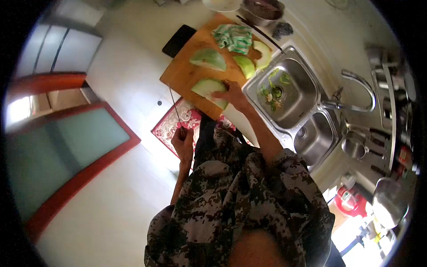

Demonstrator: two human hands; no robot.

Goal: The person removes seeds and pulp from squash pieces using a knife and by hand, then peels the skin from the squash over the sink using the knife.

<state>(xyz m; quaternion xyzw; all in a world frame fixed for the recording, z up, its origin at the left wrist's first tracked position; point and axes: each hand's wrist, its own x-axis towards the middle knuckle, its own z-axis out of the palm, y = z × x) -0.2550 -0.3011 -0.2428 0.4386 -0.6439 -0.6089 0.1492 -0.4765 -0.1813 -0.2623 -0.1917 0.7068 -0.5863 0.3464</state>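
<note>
My left hand (183,137) is closed around the handle of a knife (175,104), whose thin blade is seen nearly edge-on and points up past the cutting board's left side. My right hand (234,96) grips the right end of a pale green melon piece (206,87) near the board's front edge. Behind it on the wooden cutting board (180,75) lies a larger melon wedge (209,59). A green slice (244,66) and a curved piece of peel or rind (263,54) rest toward the board's right side.
A green-and-white cloth (234,37) lies crumpled at the board's back. To the right is a double steel sink (301,98) with vegetable scraps (271,96) and a faucet (358,91). A black slab (179,40) sits left of the board. Below is a patterned mat (164,132).
</note>
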